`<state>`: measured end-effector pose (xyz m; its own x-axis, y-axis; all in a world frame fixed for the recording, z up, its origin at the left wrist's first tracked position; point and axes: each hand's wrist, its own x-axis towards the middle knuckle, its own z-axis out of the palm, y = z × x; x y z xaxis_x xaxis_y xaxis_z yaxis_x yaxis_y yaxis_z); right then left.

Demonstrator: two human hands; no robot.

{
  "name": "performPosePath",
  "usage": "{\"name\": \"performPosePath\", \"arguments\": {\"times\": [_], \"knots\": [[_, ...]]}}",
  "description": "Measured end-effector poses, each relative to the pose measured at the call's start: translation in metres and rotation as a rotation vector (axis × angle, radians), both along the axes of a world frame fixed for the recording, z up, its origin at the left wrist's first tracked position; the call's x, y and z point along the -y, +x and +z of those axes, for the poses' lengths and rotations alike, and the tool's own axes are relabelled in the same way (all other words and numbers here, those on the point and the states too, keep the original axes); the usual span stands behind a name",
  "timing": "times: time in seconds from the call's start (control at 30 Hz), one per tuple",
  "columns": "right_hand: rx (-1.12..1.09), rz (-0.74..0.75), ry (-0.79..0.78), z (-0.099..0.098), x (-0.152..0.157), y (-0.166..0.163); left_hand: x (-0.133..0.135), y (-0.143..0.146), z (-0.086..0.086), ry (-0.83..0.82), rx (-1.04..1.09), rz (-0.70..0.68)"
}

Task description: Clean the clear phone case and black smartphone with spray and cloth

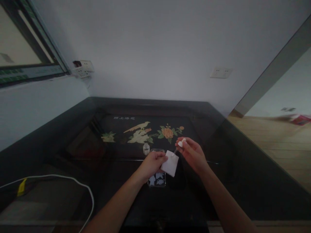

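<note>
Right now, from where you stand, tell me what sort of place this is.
Probably a room in a home: there is a dark table with a bird and flower design, a wall socket, and a wood-look floor at the right.

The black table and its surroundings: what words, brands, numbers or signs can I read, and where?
"? 上 ? 花": four pale characters on the glossy black tabletop; first and third too blurred.
Green marks on the window frame: too blurred to read.
Small clear bottle: no readable text.
</note>
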<state>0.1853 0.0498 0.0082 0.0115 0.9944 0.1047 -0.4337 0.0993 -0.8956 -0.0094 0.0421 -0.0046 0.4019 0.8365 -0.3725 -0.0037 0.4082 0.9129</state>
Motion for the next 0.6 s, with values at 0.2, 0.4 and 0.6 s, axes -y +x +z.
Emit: {"name": "performPosePath", "arguments": {"times": [0.2, 0.4, 0.6], "knots": [[-0.002, 0.033, -0.021, -0.0042, 0.001, -0.0026, 0.0013, 0.0018, -0.006, 0.005, 0.019, -0.002], [0.069, 0.08, 0.034, -0.0051, 0.0026, -0.0027, 0.0, -0.0005, -0.0058, 0.0, -0.007, -0.014], [0.239, 0.146, 0.094, -0.008, 0.0037, 0.0011, 0.0002, 0.0002, -0.0028, 0.001, -0.016, -0.014]]}}
